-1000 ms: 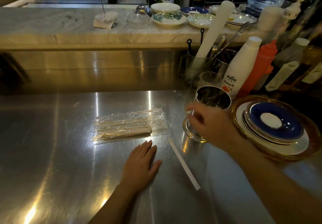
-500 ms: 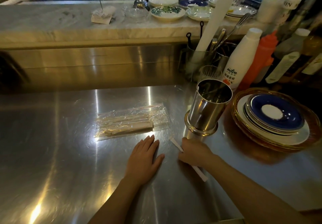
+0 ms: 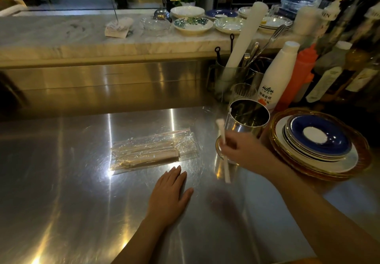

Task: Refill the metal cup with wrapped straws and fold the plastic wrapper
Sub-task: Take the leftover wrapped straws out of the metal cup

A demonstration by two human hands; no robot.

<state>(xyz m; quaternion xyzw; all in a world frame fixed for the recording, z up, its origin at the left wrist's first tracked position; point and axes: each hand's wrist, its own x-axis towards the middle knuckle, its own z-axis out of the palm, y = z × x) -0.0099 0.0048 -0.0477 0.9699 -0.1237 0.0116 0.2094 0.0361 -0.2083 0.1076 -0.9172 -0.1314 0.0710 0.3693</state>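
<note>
A shiny metal cup stands upright on the steel counter, right of centre. Just in front of it, my right hand pinches a white paper-wrapped straw, held almost upright and lifted off the counter, its top end level with the cup's left rim. My left hand lies flat on the counter with fingers together, holding nothing. Beyond its fingertips lies a clear plastic wrapper with several wrapped straws still inside it.
A stack of plates with a blue saucer on top sits right of the cup. Behind the cup are a glass, a white bottle, an orange bottle, further bottles and a utensil holder. Dishes line the marble ledge.
My right hand left the cup, came down on the loose straw lying on the counter, picked it up and raised it beside the cup. My left hand stayed flat.
</note>
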